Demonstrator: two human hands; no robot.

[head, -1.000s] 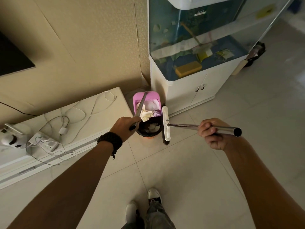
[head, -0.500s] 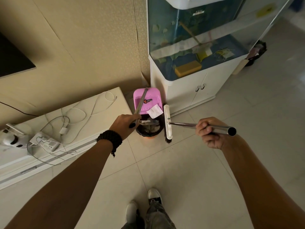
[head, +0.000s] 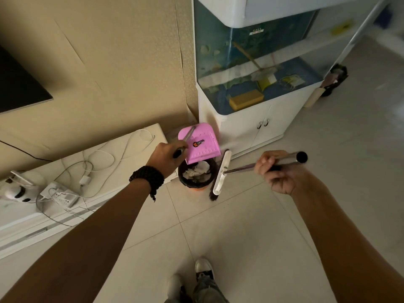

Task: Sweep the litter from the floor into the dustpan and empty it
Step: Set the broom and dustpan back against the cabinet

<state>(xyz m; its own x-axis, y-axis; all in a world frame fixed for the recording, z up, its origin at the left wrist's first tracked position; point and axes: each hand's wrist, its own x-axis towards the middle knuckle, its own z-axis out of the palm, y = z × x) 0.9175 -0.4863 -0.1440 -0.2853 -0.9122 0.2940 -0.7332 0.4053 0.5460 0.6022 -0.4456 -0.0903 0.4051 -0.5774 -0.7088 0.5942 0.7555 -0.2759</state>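
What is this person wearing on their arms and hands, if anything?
Both forearms are bare, with no sleeves showing and no gloves. The left hand has a chunky black beaded bracelet around its wrist, with a short strand dangling from it. The right hand and its wrist carry nothing: no watch, band or ring that can be seen.

One view only, worn on the person's head, wide-angle, looking steeply down and forward. Both forearms reach out from the bottom corners, shoes [head: 203,270] at the bottom edge, tiled floor [head: 251,226] close below. Ahead: the wall [head: 109,62] and a fish tank [head: 251,68], bent by the lens.
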